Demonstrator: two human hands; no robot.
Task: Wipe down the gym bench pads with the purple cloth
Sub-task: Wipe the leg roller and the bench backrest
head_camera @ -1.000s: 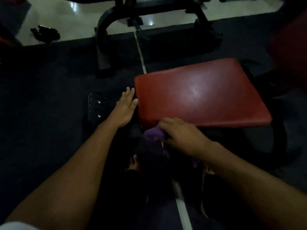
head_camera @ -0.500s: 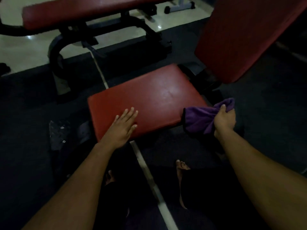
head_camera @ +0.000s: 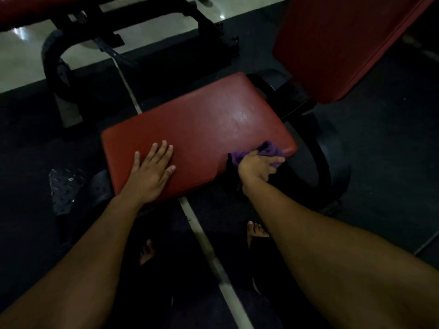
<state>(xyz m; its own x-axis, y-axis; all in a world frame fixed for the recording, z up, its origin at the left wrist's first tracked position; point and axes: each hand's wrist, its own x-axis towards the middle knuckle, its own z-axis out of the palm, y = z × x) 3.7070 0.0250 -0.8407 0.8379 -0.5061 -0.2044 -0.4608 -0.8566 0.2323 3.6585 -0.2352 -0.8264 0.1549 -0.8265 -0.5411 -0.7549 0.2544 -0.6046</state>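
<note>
In the head view the left hand [head_camera: 152, 173] lies flat with fingers spread on the seat pad [head_camera: 202, 129], probably to steady the body, while the right hand [head_camera: 257, 166] grips the bunched cloth [head_camera: 270, 149] against the pad's near right corner, ready to wipe there.

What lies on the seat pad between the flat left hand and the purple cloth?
Nothing: in the head view, only bare red seat pad lies between the left hand and the purple cloth that the right hand grips.
</note>
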